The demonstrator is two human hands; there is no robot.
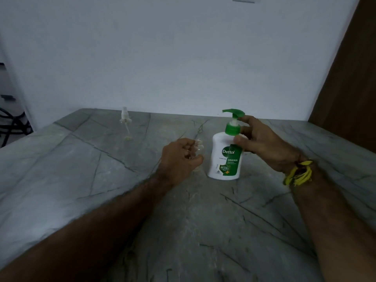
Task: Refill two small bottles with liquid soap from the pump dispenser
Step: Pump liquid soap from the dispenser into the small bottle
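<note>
The left hand (179,157) gripped a small clear bottle (198,148) just left of the pump dispenser (226,153) mid-bench; the right hand (262,143) clasped its collar. First filling seemed imminent: mouth under spout (225,110), then press.

A home, it seems: a grey marble-patterned bench (101,180) against a plain white wall (183,58), brown wooden door (350,78) at right.

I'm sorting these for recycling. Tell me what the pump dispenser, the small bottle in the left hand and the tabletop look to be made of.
White pump dispenser with green pump: likely glossy opaque plastic, with a printed label.
Small clear bottle: transparent, so plastic or glass; unclear which.
Grey veined tabletop: looks like polished stone or a stone-look surface.
</note>
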